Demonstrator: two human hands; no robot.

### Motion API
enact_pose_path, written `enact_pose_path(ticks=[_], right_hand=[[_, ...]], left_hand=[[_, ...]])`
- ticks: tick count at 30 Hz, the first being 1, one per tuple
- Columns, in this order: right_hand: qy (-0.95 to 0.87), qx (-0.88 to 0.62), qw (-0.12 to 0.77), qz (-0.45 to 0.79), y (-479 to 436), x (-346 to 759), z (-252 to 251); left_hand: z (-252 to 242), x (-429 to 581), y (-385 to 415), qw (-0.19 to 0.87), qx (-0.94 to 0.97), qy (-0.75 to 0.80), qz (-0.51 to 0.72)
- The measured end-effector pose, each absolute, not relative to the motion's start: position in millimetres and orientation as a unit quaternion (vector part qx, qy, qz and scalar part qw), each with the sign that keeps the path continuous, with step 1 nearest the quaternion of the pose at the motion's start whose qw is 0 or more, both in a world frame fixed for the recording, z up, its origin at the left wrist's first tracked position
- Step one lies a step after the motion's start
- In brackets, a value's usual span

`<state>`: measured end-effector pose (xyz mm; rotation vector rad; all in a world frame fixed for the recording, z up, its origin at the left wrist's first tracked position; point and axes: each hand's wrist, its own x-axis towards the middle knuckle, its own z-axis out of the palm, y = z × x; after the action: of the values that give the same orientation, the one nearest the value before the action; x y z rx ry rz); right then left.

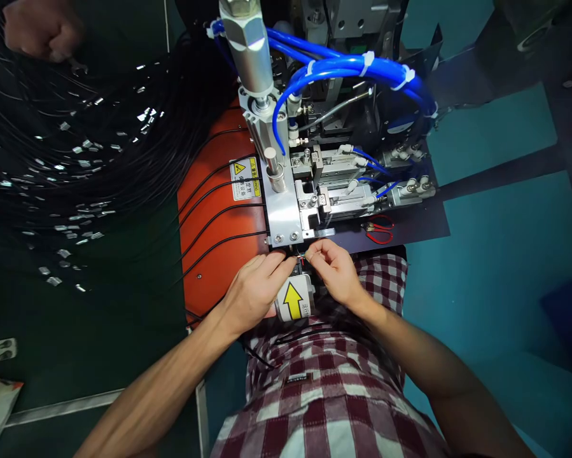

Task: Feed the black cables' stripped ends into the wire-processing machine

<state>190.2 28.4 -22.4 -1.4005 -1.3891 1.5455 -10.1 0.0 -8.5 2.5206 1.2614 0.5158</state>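
In front of the machine's near end, my left hand is closed in a pinch on a cable end. Small coloured wires show at its tip, mostly hidden by fingers. My right hand pinches those wires from the other side, its thumb and forefinger pressed together. Both sets of fingertips almost meet beside the silver block of the machine. Just below them sits a rounded part with a yellow arrow label. Several black cables cross the orange cover and enter the block.
Red-handled cutters lie right of the machine. Blue air hoses arch above it. A large bundle of black cables with shiny ends spreads at left. Another person's hand is at the top left. Teal mats lie at right.
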Motion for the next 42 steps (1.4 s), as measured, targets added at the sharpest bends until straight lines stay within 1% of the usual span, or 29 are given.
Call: enact_pose_path(ticks=[5, 11, 16, 20, 23, 25, 28, 30, 32, 36, 42], right_hand=[[-0.582, -0.533, 0.313, 0.528, 28, 190, -20], [-0.574, -0.542, 0.306, 0.533, 27, 190, -21], [-0.521, -0.54, 0.308, 0.585, 29, 190, -23], [-0.423, -0.518, 0.312, 0.675, 35, 186, -24], [-0.366, -0.493, 0.284, 0.736, 39, 187, -24], [-0.398, -0.508, 0.274, 0.714, 40, 191, -24], [-0.509, -0.564, 0.278, 0.588, 37, 199, -23], [-0.541, -0.578, 0.284, 0.541, 34, 202, -23], [-0.524, -0.568, 0.29, 0.564, 33, 202, -23], [-0.45, -0.532, 0.296, 0.654, 35, 196, -22], [-0.354, -0.51, 0.311, 0.72, 39, 190, -24]], left_hand=[[-7, -8, 0, 0.15, 0.867, 0.442, 0.173], [-5, -6, 0, 0.161, 0.86, 0.452, 0.176], [0, -4, 2, 0.162, 0.858, 0.457, 0.169], [7, 0, 3, 0.154, 0.852, 0.478, 0.151], [8, 0, 3, 0.143, 0.851, 0.482, 0.148], [5, 0, 2, 0.144, 0.851, 0.481, 0.155], [0, -2, 0, 0.146, 0.849, 0.48, 0.164], [-3, -3, -1, 0.146, 0.849, 0.482, 0.158], [-4, -3, -2, 0.148, 0.849, 0.485, 0.151], [-2, -2, -1, 0.155, 0.849, 0.483, 0.147], [3, -1, 0, 0.169, 0.845, 0.485, 0.147]])
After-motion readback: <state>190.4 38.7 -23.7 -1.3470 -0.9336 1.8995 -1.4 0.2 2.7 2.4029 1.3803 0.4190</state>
